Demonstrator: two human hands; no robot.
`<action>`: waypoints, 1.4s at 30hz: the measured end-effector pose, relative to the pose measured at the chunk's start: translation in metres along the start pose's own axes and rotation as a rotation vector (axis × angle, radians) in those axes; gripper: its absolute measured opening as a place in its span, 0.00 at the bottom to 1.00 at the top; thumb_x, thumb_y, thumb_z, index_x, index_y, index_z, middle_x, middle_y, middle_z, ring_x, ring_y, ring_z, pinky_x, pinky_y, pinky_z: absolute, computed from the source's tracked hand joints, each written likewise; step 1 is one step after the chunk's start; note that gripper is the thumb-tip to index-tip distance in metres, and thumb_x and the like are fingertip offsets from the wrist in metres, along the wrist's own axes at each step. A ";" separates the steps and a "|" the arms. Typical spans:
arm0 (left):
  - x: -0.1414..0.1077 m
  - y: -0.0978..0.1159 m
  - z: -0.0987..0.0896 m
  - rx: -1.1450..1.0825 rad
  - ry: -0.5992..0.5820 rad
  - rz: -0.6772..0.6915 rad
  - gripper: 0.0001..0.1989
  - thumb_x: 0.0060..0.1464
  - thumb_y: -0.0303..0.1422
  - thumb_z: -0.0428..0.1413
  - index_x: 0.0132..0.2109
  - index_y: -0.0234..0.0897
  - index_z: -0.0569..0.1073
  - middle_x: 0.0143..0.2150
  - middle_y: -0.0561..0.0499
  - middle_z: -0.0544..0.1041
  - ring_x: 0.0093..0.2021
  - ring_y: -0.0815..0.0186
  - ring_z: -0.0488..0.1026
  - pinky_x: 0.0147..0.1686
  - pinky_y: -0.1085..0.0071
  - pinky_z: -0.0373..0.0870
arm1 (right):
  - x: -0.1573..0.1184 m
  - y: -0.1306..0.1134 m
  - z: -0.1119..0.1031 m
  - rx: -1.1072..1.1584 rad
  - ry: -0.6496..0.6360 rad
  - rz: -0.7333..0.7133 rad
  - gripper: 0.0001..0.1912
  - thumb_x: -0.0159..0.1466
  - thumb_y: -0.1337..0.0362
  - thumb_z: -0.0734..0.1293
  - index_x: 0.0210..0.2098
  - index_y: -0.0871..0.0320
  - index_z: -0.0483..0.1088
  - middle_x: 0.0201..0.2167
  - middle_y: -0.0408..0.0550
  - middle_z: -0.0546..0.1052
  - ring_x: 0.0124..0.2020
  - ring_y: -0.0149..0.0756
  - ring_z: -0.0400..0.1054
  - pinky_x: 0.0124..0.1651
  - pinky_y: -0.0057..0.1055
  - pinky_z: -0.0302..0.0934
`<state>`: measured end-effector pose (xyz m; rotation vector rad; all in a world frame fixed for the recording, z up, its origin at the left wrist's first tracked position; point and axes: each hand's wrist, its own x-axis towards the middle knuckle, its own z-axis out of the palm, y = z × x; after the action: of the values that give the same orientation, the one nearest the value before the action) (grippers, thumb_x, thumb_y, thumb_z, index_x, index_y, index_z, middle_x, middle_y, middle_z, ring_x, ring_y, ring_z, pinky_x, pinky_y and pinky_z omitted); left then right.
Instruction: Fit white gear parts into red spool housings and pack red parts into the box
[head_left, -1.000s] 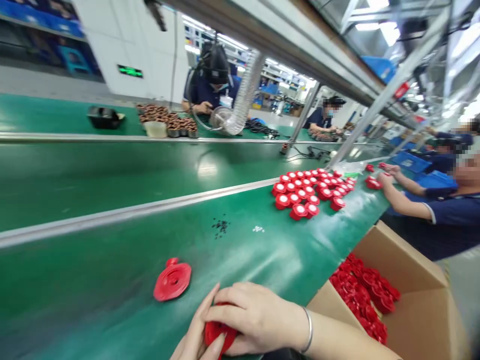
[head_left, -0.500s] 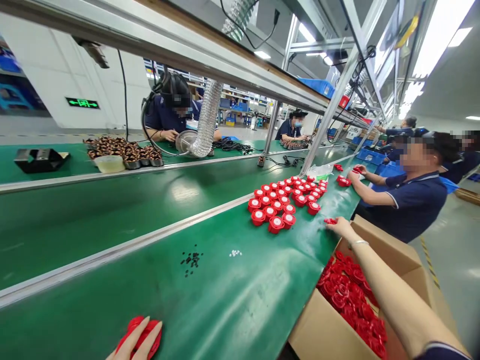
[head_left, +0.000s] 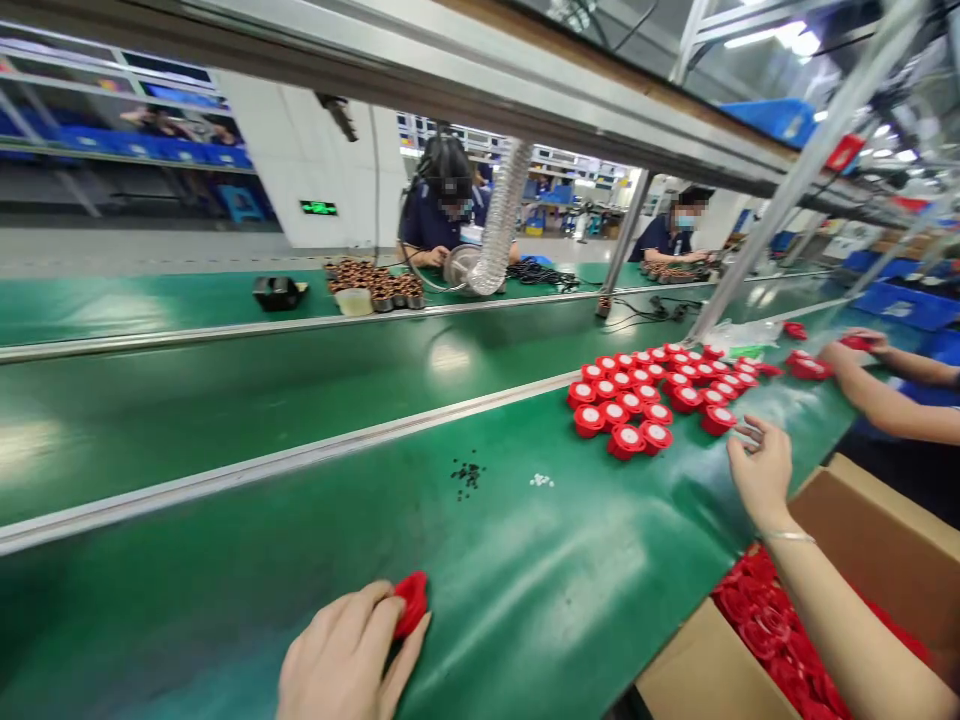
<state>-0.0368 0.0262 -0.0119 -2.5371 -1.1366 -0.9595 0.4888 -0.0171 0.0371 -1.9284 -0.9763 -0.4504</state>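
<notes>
My left hand (head_left: 349, 650) is closed round a red plastic part (head_left: 411, 604) low over the green work surface (head_left: 300, 560). Farther right, my right hand (head_left: 761, 470) hovers beside a group of red round parts with white discs (head_left: 631, 402); its fingers are slightly bent and apart, with nothing visible between them. Small black pieces (head_left: 469, 474) and small white pieces (head_left: 541, 481) lie loose between my hands. Beneath my right forearm, a cardboard box (head_left: 712, 665) holds many red parts (head_left: 780, 625).
A co-worker's hands (head_left: 855, 355) handle red parts at the right. A metal rail (head_left: 300, 455) runs along the surface, with a slanting post (head_left: 780, 200) behind the red group. Across the line, a person (head_left: 442, 205) sits near a flexible duct (head_left: 502, 220) and copper-coloured parts (head_left: 375, 285).
The view has swung left. My right hand no longer holds the small red part and has opened near the red group. My left hand now grips its red part from the side.
</notes>
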 end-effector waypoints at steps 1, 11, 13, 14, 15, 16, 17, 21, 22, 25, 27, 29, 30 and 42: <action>0.003 0.004 -0.002 -0.037 0.001 -0.022 0.06 0.63 0.37 0.52 0.38 0.41 0.69 0.41 0.46 0.78 0.40 0.57 0.76 0.40 0.65 0.69 | -0.010 -0.017 0.004 0.060 -0.067 -0.088 0.19 0.67 0.55 0.61 0.52 0.60 0.66 0.46 0.56 0.69 0.45 0.44 0.70 0.46 0.45 0.68; 0.001 0.042 -0.019 -1.066 -0.071 -0.900 0.15 0.59 0.44 0.56 0.37 0.43 0.58 0.38 0.55 0.66 0.25 0.74 0.64 0.22 0.78 0.64 | -0.124 -0.211 0.098 0.346 -0.884 -0.753 0.05 0.66 0.68 0.67 0.33 0.55 0.74 0.33 0.45 0.75 0.37 0.34 0.71 0.44 0.31 0.66; 0.004 0.044 -0.026 -1.231 -0.076 -1.039 0.17 0.57 0.46 0.58 0.43 0.45 0.58 0.37 0.58 0.64 0.19 0.77 0.58 0.17 0.79 0.57 | -0.126 -0.225 0.113 0.326 -0.912 -0.756 0.06 0.65 0.70 0.67 0.32 0.56 0.73 0.31 0.45 0.74 0.35 0.35 0.70 0.42 0.31 0.66; 0.006 0.045 -0.029 -1.276 -0.086 -1.086 0.19 0.56 0.47 0.58 0.47 0.46 0.59 0.37 0.59 0.63 0.18 0.78 0.56 0.16 0.79 0.55 | -0.123 -0.227 0.119 0.311 -0.914 -0.744 0.06 0.66 0.69 0.66 0.32 0.56 0.74 0.32 0.45 0.75 0.35 0.35 0.70 0.41 0.31 0.66; 0.008 0.044 -0.032 -1.309 -0.095 -1.120 0.22 0.56 0.48 0.59 0.50 0.47 0.60 0.37 0.59 0.63 0.17 0.79 0.56 0.16 0.79 0.54 | -0.117 -0.226 0.122 0.292 -0.908 -0.723 0.07 0.66 0.69 0.65 0.33 0.56 0.74 0.33 0.46 0.75 0.35 0.35 0.70 0.41 0.32 0.66; 0.009 0.044 -0.034 -1.333 -0.103 -1.149 0.23 0.55 0.48 0.60 0.52 0.46 0.61 0.37 0.58 0.63 0.17 0.80 0.55 0.17 0.78 0.54 | -0.110 -0.223 0.124 0.270 -0.899 -0.697 0.07 0.66 0.68 0.64 0.33 0.56 0.74 0.33 0.47 0.75 0.35 0.36 0.71 0.42 0.32 0.65; 0.009 0.044 -0.037 -1.356 -0.111 -1.176 0.24 0.54 0.49 0.60 0.52 0.45 0.63 0.37 0.58 0.63 0.18 0.80 0.56 0.18 0.78 0.54 | -0.102 -0.217 0.124 0.245 -0.888 -0.668 0.08 0.66 0.68 0.63 0.33 0.57 0.74 0.34 0.48 0.75 0.35 0.36 0.71 0.42 0.33 0.65; 0.008 0.043 -0.042 -1.432 -0.141 -1.236 0.25 0.54 0.55 0.59 0.47 0.40 0.68 0.38 0.53 0.68 0.23 0.77 0.56 0.22 0.77 0.55 | -0.076 -0.186 0.112 0.141 -0.878 -0.563 0.09 0.65 0.64 0.63 0.31 0.56 0.73 0.32 0.48 0.76 0.33 0.38 0.71 0.39 0.34 0.66; 0.006 0.043 -0.042 -1.451 -0.157 -1.237 0.26 0.54 0.57 0.57 0.47 0.40 0.69 0.37 0.53 0.69 0.23 0.76 0.56 0.22 0.77 0.55 | -0.075 -0.177 0.106 0.118 -0.883 -0.542 0.10 0.65 0.63 0.62 0.30 0.56 0.73 0.31 0.48 0.76 0.32 0.37 0.72 0.38 0.34 0.66; -0.004 0.041 -0.034 -1.544 -0.217 -1.246 0.29 0.56 0.61 0.51 0.48 0.40 0.69 0.30 0.54 0.67 0.22 0.74 0.56 0.20 0.77 0.53 | -0.082 -0.157 0.092 0.064 -0.885 -0.490 0.12 0.65 0.59 0.62 0.29 0.55 0.73 0.30 0.47 0.76 0.31 0.37 0.72 0.35 0.33 0.67; -0.013 0.039 -0.023 -1.622 -0.265 -1.280 0.31 0.56 0.62 0.48 0.50 0.40 0.68 0.27 0.55 0.65 0.19 0.73 0.56 0.18 0.76 0.55 | -0.090 -0.148 0.085 0.043 -0.864 -0.468 0.13 0.66 0.57 0.61 0.30 0.55 0.73 0.29 0.47 0.76 0.30 0.37 0.72 0.34 0.33 0.67; -0.020 0.036 -0.013 -1.664 -0.303 -1.315 0.34 0.55 0.64 0.46 0.52 0.40 0.66 0.25 0.56 0.65 0.16 0.73 0.56 0.15 0.74 0.57 | -0.098 -0.142 0.082 0.040 -0.839 -0.465 0.13 0.67 0.56 0.61 0.32 0.55 0.73 0.29 0.48 0.75 0.30 0.37 0.72 0.34 0.33 0.68; -0.021 0.036 -0.010 -1.678 -0.320 -1.324 0.35 0.55 0.64 0.45 0.54 0.40 0.66 0.24 0.57 0.65 0.14 0.72 0.56 0.14 0.73 0.58 | -0.100 -0.141 0.081 0.045 -0.829 -0.472 0.14 0.68 0.56 0.61 0.33 0.56 0.73 0.30 0.48 0.75 0.29 0.37 0.72 0.34 0.34 0.68; 0.009 0.041 -0.047 -1.647 -0.297 -1.344 0.29 0.52 0.49 0.63 0.54 0.37 0.69 0.25 0.58 0.69 0.23 0.71 0.68 0.29 0.73 0.62 | -0.114 -0.142 0.080 0.105 -0.712 -0.649 0.19 0.72 0.52 0.56 0.34 0.56 0.71 0.32 0.53 0.73 0.32 0.42 0.72 0.39 0.40 0.69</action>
<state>-0.0245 -0.0161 0.0331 -2.2666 -3.3337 -2.7083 0.3019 0.0394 0.0013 -1.6556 -2.0623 -0.0401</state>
